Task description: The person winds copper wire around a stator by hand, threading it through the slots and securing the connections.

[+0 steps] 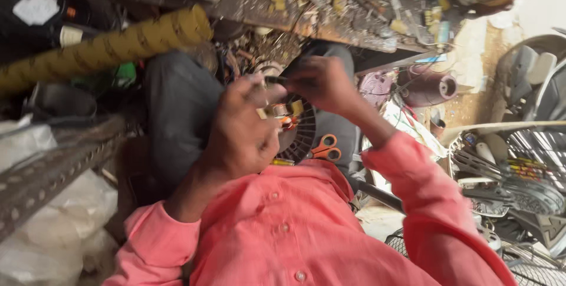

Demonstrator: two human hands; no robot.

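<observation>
My left hand [240, 128] grips a round dark motor part [302, 135] with a ribbed rim, held over my lap. Copper-coloured windings and small yellow pieces [282, 109] show at its top, between my fingers. My right hand [321, 82] is just above it, fingers pinched on a thin dark piece [274, 79] that reaches towards my left thumb; I cannot tell if it is a tool or a wire. Orange-handled scissors [325, 148] lie on my lap beside the motor part. Both arms are in pink sleeves.
A cluttered workbench [330, 9] with small yellow and metal bits runs along the top. A long yellow wrapped tube [112, 44] lies at upper left, above a perforated metal bar [47, 174] and white bags [65, 221]. Fan grilles and blades [525, 191] and a dark spool [427, 85] are at right.
</observation>
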